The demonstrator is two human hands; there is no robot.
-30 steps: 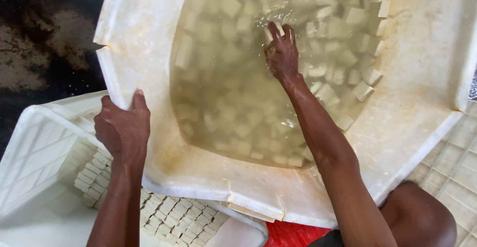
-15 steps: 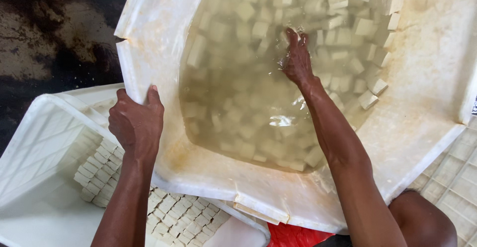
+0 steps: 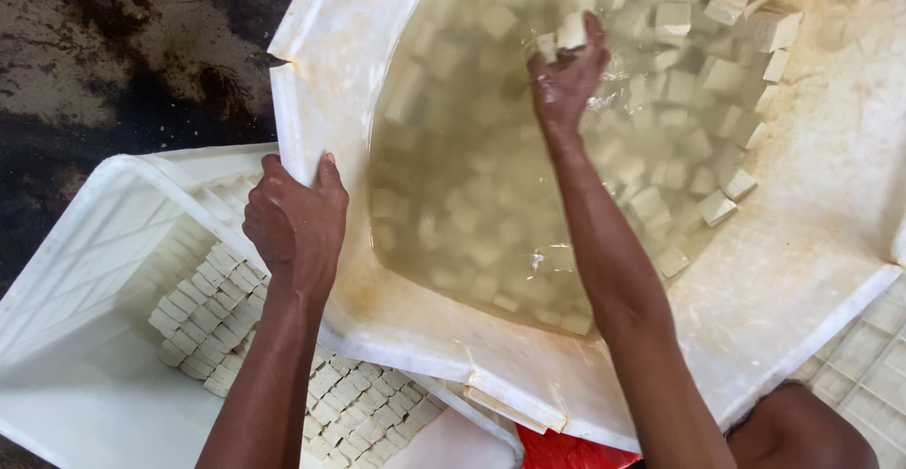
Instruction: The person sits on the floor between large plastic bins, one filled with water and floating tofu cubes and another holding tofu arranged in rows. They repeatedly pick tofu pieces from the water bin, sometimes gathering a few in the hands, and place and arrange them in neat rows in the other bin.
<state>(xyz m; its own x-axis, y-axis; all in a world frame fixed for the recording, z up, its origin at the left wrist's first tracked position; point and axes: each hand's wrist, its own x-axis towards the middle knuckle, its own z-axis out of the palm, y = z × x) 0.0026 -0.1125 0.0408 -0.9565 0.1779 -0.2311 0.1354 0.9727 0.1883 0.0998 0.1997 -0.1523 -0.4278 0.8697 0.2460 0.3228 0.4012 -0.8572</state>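
Gripping pale cubes (image 3: 563, 37) upper centre, the right hand (image 3: 564, 77) is lifting from cloudy water. Left hand (image 3: 295, 224) is clamping the tilted white tub (image 3: 321, 82); soft cubes could crumble or drop.

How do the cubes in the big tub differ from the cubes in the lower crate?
Tub cubes sit loose and jumbled in cloudy water; crate cubes lie dry in tight, ordered rows. The right hand grips some tub cubes; no hand touches the crate cubes. Both are pale, blocky pieces.

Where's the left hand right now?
In the head view the left hand grips the near-left rim of the big white tub, just above the white crate holding rows of pale cubes.
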